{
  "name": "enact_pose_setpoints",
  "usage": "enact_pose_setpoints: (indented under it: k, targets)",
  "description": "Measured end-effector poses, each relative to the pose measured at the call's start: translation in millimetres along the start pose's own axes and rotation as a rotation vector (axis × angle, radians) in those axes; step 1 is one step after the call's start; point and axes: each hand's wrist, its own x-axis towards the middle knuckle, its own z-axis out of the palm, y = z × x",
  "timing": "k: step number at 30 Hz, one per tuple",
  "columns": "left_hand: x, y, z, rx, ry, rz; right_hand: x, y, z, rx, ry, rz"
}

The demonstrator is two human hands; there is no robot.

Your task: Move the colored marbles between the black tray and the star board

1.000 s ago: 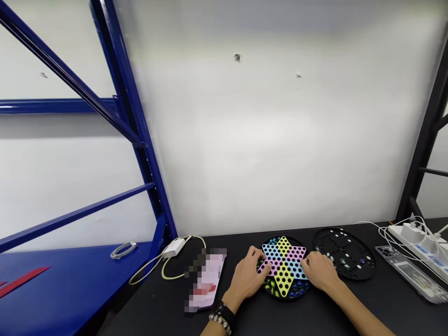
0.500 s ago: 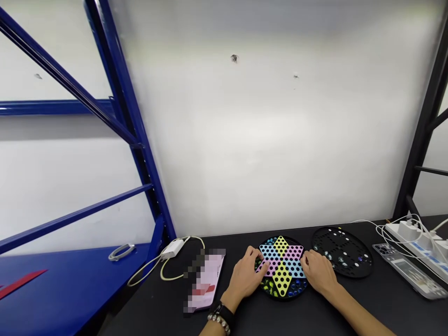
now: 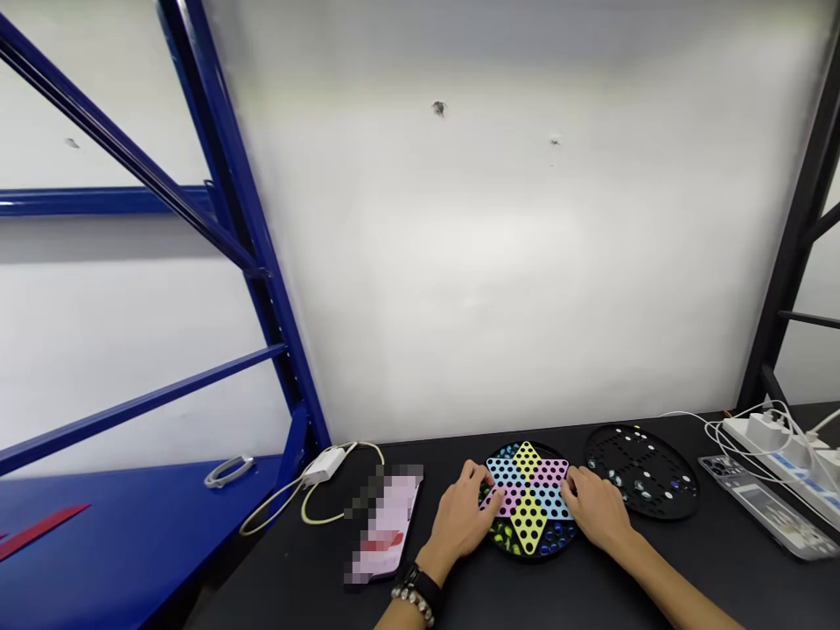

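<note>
A Chinese checkers board with a star in yellow, blue and pink lies on a round black tray on the desk. Around the star, the tray's pockets hold yellow-green marbles and blue marbles. My left hand grips the left edge, its thumb over a pink point and its fingers bent at the rim. From the right, my right hand holds the opposite edge with curled fingers. Both hands partly cover the rim, and the fingertips' exact contact is hidden.
Right of the board lies a round black perforated tray with several marbles and pale spots. Farther right are a cased phone-like object and a white power strip with cables. On the left are a pinkish phone and a white adapter.
</note>
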Motion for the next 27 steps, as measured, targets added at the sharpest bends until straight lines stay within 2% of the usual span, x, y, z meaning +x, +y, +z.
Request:
enact_pose_setpoints:
  k: [22, 27]
  targets:
    - [1.1, -1.8, 2.1, -0.002, 0.009, 0.010, -0.7, -1.7, -3.3, 0.034, 0.007, 0.049]
    - [1.2, -2.6, 3.0, -0.015, 0.016, 0.026, -1.3, -3.3, -2.5, 0.009, 0.005, 0.097]
